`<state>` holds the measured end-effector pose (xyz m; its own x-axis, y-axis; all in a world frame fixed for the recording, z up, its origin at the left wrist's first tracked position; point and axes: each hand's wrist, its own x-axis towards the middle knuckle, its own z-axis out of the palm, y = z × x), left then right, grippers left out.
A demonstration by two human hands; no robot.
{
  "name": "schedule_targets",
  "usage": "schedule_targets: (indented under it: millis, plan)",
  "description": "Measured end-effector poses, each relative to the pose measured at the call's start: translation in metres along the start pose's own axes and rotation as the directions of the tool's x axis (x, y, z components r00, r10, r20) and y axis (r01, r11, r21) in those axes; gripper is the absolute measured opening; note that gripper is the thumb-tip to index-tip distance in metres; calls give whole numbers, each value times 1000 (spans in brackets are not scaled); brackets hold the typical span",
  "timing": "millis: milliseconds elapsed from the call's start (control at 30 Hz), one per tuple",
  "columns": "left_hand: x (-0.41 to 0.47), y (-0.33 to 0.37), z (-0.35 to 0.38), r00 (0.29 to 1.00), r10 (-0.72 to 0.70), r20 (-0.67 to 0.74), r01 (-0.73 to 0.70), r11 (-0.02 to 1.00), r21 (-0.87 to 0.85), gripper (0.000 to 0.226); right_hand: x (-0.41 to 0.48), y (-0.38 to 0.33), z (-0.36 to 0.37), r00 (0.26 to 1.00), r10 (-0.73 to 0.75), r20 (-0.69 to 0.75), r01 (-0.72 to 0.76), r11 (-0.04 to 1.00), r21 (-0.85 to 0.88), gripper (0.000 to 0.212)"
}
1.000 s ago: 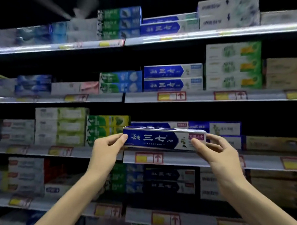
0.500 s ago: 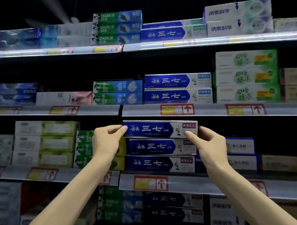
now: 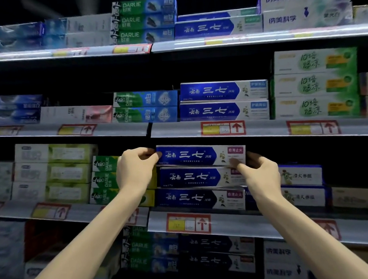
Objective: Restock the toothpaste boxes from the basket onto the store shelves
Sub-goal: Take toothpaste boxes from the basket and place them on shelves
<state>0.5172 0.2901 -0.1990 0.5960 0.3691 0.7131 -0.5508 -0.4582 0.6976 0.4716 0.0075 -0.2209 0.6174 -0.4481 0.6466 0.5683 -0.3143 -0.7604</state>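
Note:
A blue and white toothpaste box [image 3: 200,155] with a pink corner label lies level on top of two matching boxes [image 3: 192,177] on the middle shelf. My left hand [image 3: 136,169] pinches its left end. At the other end, my right hand [image 3: 257,174] holds the lower right corner with fingertips. The box sits just under the shelf rail above. No basket is in view.
Shelves [image 3: 223,225] full of toothpaste boxes fill the view. Green Darlie boxes [image 3: 105,179] stand left of the stack, white and blue boxes [image 3: 301,185] to its right. More blue boxes [image 3: 223,100] sit one shelf up. Price tags [image 3: 188,223] line the rails.
The box went from in front of the shelf edge up onto the two stacked boxes, both hands still on its ends. The view shifted closer to the shelves.

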Motion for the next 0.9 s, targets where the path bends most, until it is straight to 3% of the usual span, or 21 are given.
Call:
schedule_targets:
  millis: [300,533,900]
  plan:
    - [-4,-1,-16,998,-58,-1,57,995,-85,1,-1,-4,-5,1000,-18,-17,17,999,-39,47]
    - [-14,-4,-33,997,-71,13,72,988,-139,13,-17,-17,-22,998,-46,-52,40,994,-101,64]
    - [-122,45,-69,963,-138,233,200,943,-266,18,-107,-51,-105,999,9,34,-6,996,-94,54]
